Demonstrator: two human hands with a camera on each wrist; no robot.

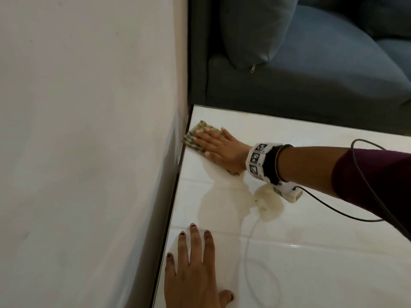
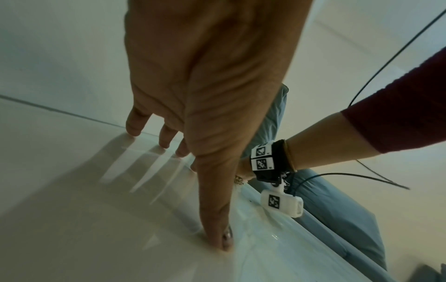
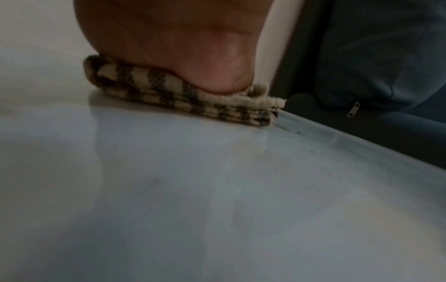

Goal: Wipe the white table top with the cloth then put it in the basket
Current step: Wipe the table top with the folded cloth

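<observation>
A folded tan-and-dark checked cloth (image 1: 193,138) lies flat at the far left corner of the glossy white table top (image 1: 311,252). My right hand (image 1: 219,147) presses down on it with straight fingers; in the right wrist view the heel of that hand (image 3: 193,47) sits on the folded cloth (image 3: 193,103). My left hand (image 1: 193,263) rests flat on the table near the front left edge, fingers spread and straight; the left wrist view shows its fingertips (image 2: 134,129) touching the surface. No basket is in view.
A pale wall (image 1: 89,152) runs along the table's left edge. A grey-blue sofa (image 1: 333,63) with a zipped cushion (image 1: 251,30) stands just beyond the far edge. A black cable (image 1: 367,218) hangs from my right wrist over the table.
</observation>
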